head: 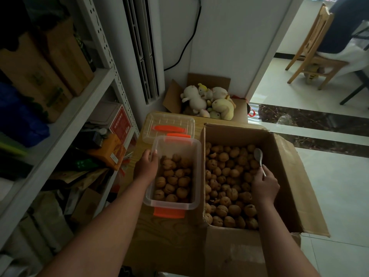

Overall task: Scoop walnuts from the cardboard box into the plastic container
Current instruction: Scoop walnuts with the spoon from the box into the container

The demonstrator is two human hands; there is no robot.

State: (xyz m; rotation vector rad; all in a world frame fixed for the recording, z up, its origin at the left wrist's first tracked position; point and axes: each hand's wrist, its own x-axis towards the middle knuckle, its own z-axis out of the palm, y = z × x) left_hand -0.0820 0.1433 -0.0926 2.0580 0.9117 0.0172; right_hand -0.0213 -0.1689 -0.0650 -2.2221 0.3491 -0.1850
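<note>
Right hand (264, 184) pinches smooth spoon (258, 154) over knobbly walnuts (225, 170); left hand (145, 166) grips clear (rectangular) plastic container (171, 205)

Home storage corner. Floor-standing air conditioner (142, 48); left of it, metal shelving (103, 37) stacked with cartons (36, 76); right, plush toys (207, 100), wooden chair (317, 33) beyond.

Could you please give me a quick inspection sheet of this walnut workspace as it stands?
Surface: light wooden tabletop, under the container.
Job's things: large open cardboard box full of brown walnuts; clear plastic container with orange latches, part filled; pale spoon, empty.
Clutter: clear lid with orange handle behind the container.
Hands: left hand grips the container's rim; right hand fingers pinch the spoon.
Cables: black cable down the wall.
Surroundings: grey metal shelving; cardboard box of plush toys; wooden chair.
</note>
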